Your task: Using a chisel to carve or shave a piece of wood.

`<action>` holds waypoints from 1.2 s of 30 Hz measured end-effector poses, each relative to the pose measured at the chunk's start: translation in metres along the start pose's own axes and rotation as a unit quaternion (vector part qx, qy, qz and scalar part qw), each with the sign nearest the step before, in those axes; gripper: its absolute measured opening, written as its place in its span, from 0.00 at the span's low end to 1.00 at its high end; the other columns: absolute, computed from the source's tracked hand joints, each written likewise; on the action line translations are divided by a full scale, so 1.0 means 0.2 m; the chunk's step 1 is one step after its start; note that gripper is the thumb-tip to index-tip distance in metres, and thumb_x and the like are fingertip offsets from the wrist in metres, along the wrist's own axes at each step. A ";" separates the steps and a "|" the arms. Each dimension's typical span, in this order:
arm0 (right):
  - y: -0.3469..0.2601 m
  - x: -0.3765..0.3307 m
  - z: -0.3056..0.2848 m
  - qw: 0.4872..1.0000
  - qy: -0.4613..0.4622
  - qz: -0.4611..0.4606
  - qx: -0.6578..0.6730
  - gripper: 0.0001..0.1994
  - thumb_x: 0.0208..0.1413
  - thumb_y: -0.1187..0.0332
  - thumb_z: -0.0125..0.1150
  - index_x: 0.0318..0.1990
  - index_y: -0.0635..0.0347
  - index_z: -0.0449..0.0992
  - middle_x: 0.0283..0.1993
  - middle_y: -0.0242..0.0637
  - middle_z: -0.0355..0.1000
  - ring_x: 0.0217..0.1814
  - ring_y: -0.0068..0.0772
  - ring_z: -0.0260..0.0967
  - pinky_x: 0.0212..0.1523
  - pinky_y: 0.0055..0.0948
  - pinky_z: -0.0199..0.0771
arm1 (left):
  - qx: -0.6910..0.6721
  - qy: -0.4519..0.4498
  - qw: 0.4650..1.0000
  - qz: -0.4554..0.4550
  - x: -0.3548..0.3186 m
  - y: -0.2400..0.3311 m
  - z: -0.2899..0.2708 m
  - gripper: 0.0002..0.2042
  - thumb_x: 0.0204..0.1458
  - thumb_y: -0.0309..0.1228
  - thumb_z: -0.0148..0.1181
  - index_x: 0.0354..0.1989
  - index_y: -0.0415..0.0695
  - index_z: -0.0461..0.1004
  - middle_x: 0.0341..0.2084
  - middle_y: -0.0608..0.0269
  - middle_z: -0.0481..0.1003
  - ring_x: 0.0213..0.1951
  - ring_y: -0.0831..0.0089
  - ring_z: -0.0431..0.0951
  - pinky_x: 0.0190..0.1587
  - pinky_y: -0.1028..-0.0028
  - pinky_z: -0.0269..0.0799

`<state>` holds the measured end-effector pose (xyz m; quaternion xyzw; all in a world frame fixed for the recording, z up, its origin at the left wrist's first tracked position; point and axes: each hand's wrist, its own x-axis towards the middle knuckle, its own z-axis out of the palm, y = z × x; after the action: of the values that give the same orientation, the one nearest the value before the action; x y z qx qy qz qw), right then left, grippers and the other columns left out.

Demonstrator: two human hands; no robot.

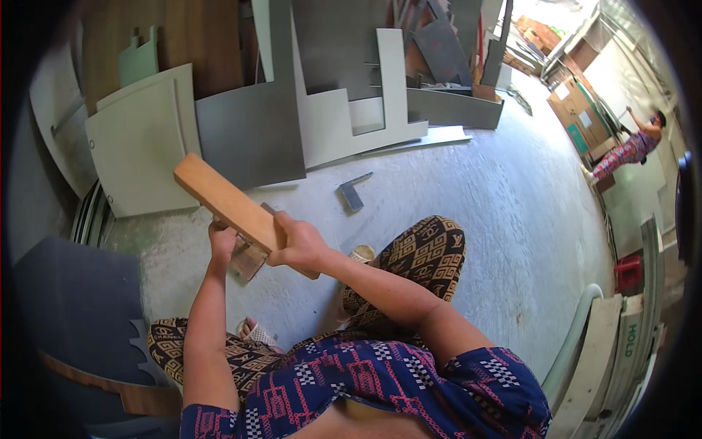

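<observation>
A long light-brown wooden block (pixel 223 199) slants up to the left above the concrete floor. My right hand (pixel 298 245) is wrapped around its lower end. My left hand (pixel 221 240) grips it from underneath, just left of the right hand. Below the hands a smaller brown wooden piece (pixel 247 260) lies on the floor, partly hidden by them. My knees in patterned trousers (pixel 424 252) flank the spot.
Grey and pale-green cut panels (pixel 248 132) lean and lie at the back. A small metal square (pixel 352 192) lies on the floor ahead. A dark panel (pixel 73 307) sits at left, boards (pixel 599 344) at right. Another person (pixel 632 150) stands far right.
</observation>
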<state>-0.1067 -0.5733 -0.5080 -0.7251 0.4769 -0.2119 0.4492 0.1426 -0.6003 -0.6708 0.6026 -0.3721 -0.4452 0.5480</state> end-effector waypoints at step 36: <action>-0.02 0.05 0.00 0.997 0.024 0.029 0.062 0.33 0.29 0.63 0.74 0.46 0.67 0.69 0.36 0.45 0.74 0.38 0.38 0.74 0.41 0.33 0.74 | -0.023 -0.130 0.989 -0.071 -0.14 -0.01 0.10 0.06 0.44 0.24 0.64 0.31 0.40 0.77 0.25 0.69 0.76 0.24 0.82 0.74 0.23 0.79 0.70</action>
<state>-0.1003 -0.5820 -0.5064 -0.6763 0.4946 -0.2455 0.4876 0.1141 -0.5802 -0.6688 0.5516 -0.3862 -0.5658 0.4758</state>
